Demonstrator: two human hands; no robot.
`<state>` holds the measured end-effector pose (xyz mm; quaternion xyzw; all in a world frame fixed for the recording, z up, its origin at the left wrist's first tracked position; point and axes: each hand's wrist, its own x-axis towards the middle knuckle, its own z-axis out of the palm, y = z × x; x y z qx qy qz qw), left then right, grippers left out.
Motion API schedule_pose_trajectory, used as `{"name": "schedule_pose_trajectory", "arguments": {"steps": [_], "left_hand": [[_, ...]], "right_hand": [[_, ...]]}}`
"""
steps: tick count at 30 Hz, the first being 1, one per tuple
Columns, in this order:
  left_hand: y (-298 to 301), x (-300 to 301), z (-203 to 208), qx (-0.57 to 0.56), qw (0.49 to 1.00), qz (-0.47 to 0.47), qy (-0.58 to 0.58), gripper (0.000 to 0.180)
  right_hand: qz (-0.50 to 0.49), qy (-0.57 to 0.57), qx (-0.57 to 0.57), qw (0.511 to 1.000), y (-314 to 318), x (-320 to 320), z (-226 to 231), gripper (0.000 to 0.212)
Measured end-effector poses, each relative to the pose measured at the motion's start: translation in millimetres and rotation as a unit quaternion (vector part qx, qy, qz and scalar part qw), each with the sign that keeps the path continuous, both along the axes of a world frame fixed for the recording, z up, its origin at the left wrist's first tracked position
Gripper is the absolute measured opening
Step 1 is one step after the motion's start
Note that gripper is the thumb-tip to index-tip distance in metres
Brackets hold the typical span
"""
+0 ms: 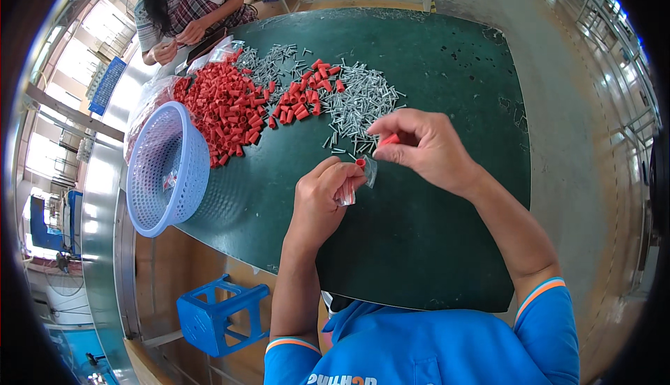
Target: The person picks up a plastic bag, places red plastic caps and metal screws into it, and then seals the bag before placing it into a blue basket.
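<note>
Over the flat dark-green worktop (pixel 433 252), pinches a small clear plastic bag (pixel 371 172) in the closed grip of the left hand (pixel 321 193), with a hollow red plastic tube (pixel 360 163) at the fingertips; cannot tell whether inside or against the film. Also tucks a red-striped clear plastic bundle (pixel 346 193) under the same fingers, likely for ready reach. Grips another short red plastic tube (pixel 389 139) with the right hand (pixel 429 146), near the bag, presumably to spare travel. Has slim silver metal screws (pixel 363 95) just ahead and heaped red plastic tubes (pixel 227 102) leftward, probably for easy picking.
</note>
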<state>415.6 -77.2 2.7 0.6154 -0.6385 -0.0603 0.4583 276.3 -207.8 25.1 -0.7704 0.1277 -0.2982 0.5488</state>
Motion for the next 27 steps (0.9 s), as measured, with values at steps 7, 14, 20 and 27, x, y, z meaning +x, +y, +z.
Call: {"name": "schedule_pose_trajectory", "arguments": {"steps": [7,14,20,27], "left_hand": [[-1,-2,2,-0.009,1.0,-0.008,0.008,0.013],[-3,-7,3,0.013,1.0,-0.026,0.002,0.015],[-2,-6,-1,0.002,1.0,-0.024,-0.008,0.014],[-2,-6,0,-0.017,0.999,-0.002,-0.028,0.017]], "right_hand": [[-0.013,0.085,0.039,0.996,-2,-5,10,0.016],[-0.02,-0.003,-0.044,0.999,6,-1,0,0.013],[0.028,0.08,-0.068,0.994,8,-3,4,0.01],[0.049,0.027,-0.213,0.975,4,-1,-9,0.012]]}}
